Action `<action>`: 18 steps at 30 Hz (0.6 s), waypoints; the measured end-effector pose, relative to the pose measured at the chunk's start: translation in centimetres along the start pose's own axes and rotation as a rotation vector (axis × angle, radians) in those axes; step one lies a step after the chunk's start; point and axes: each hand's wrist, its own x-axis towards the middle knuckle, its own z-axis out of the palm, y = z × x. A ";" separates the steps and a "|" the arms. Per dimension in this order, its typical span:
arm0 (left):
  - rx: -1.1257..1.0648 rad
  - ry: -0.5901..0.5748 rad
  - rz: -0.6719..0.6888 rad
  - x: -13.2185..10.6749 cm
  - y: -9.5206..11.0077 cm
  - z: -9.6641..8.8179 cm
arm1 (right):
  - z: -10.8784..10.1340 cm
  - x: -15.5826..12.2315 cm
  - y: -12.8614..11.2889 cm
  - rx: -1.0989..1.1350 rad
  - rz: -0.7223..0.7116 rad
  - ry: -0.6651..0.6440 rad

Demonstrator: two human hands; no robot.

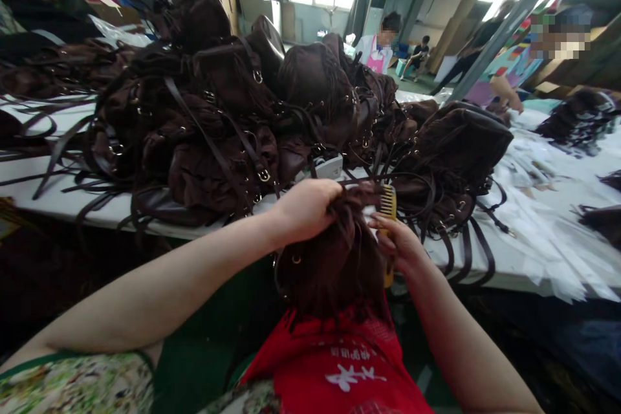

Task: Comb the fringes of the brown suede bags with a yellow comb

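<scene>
My left hand (306, 207) is closed round the top of a dark brown fringed bag (334, 265) that hangs in front of my red apron. My right hand (400, 242) grips a yellow comb (387, 207) by its handle, teeth up, beside the bag's fringe. Both hands are just in front of the white table's near edge (509, 268).
A tall heap of brown bags with straps (218, 116) covers the table right behind my hands. More bags (460, 142) lie to the right, with white paper (543, 220) spread beyond. Other people stand at the back (381, 48) and at the far right (504, 87).
</scene>
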 end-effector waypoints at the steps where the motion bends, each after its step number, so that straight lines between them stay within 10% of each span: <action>1: -0.140 0.128 -0.105 1.1 -1.5 -0.8 | -0.4 0.1 -0.9 0.007 -0.060 0.045; 10: -0.895 0.845 -0.811 4.0 -12.3 -1.5 | -2.7 -0.8 -0.1 -0.069 -0.250 0.172; 18: -0.910 0.912 -1.071 -0.6 -15.8 2.0 | -1.3 -1.1 1.5 -0.303 -0.286 0.043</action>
